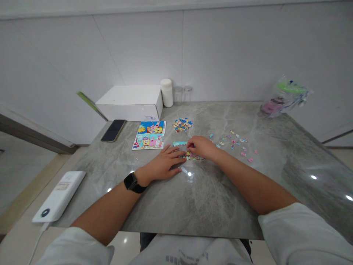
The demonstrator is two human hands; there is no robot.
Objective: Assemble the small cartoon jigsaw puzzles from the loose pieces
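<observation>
Fingers [179,151] of the left hand [165,163] lie flat and spread on the tabletop [209,195], tips pressing the near edge of a partly joined puzzle strip [190,155]. Curled over the strip's far end, the right hand [201,146] seems to pinch a small piece, though the piece itself is too small to make out.

By the look of it, only a short strip is assembled; most of the work remains. A heap of loose pieces [182,124] sits beyond the strip, and scattered pieces [237,144] lie to the right. Two printed picture cards [150,135] lie to the left, a phone [113,130] and white box [132,101] farther off. Nothing blocks either hand.
</observation>
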